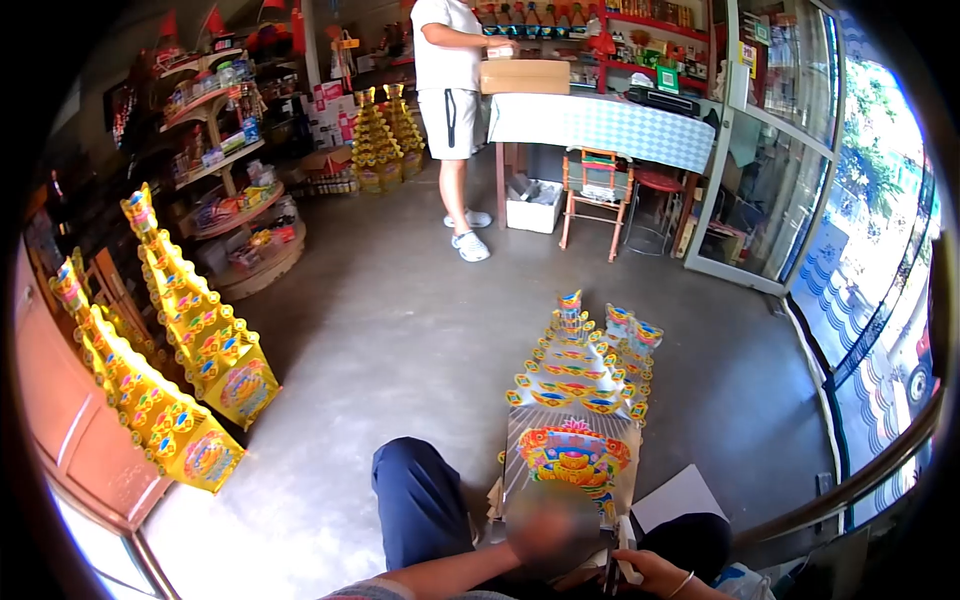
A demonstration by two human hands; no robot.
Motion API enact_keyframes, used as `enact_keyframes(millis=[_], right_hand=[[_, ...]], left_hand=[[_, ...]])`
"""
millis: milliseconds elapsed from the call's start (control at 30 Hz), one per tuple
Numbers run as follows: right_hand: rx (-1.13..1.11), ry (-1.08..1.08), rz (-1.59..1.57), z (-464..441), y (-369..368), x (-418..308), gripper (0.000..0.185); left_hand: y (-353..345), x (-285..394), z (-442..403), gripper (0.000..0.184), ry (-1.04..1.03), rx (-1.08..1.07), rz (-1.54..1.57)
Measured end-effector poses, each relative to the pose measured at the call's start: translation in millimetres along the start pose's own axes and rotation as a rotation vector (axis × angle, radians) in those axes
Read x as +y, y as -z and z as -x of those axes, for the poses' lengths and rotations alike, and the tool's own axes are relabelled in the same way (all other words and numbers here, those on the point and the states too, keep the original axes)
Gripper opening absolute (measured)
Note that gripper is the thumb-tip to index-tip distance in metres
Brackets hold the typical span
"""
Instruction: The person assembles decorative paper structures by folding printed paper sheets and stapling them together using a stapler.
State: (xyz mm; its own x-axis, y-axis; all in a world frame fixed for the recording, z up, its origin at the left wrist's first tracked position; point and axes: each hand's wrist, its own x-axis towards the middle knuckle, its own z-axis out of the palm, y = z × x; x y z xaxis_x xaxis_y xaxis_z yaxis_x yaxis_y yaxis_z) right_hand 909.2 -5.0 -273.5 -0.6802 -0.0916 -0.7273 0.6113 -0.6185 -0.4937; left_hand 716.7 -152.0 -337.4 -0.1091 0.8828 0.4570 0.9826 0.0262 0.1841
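Observation:
Between my knees stands a tiered paper tower [577, 450], silver-white with printed colourful ornaments along its stepped edges. My left hand [550, 530] is at the lower front of the tower; a blur covers it, so its fingers cannot be read. My right hand [655, 575], with a bangle at the wrist, is closed around a dark, narrow object [612, 572] beside a pale strip at the tower's base. What kind of object it is I cannot make out. Just behind the tower are similar ornamented tops [634, 328].
Two yellow tiered towers [205, 320] [140, 390] stand at left, near shelves [225, 150]. A person [447, 90] stands by a checkered-cloth table [600, 130] holding a cardboard box [525, 77]. A small chair [597, 195], white sheet [685, 498] and glass door [765, 150] are at right.

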Motion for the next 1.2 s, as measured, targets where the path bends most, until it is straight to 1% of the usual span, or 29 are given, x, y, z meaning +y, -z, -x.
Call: enact_keyframes(millis=[67,167,367,467,567,667,767,867,1067,1200], right_hand=[[0.04,-0.005,-0.004,9,-9,-4,0.035],[0.086,0.01,0.006,15,-15,-6,0.035],[0.049,0.015,0.048,10,-6,-1,0.034],[-0.036,0.109,0.137,-3,20,12,0.033],[-0.046,0.027,0.008,-14,34,19,0.033],[-0.062,0.013,-0.018,-14,39,18,0.033],[-0.031,0.016,-0.004,4,11,3,0.033],[-0.082,0.016,-0.046,-10,37,15,0.033],[-0.058,0.07,-0.02,-18,52,25,0.032],[-0.02,0.067,-0.022,-12,40,19,0.033]], left_hand=[[3,-2,3,0.023,-0.04,0.073,-0.113],[-17,-13,15,0.023,-0.068,0.156,-0.017],[-19,-8,19,0.022,-0.031,0.061,0.043],[-20,-7,20,0.021,-0.022,0.03,0.06],[-19,-7,19,0.02,-0.022,0.011,0.068],[-22,-3,20,0.019,-0.018,-0.002,0.077],[-23,-1,19,0.019,-0.016,-0.012,0.083],[-24,2,19,0.018,-0.012,-0.02,0.086],[-25,6,18,0.016,-0.011,-0.034,0.097],[-25,5,19,0.016,-0.008,-0.032,0.095]])
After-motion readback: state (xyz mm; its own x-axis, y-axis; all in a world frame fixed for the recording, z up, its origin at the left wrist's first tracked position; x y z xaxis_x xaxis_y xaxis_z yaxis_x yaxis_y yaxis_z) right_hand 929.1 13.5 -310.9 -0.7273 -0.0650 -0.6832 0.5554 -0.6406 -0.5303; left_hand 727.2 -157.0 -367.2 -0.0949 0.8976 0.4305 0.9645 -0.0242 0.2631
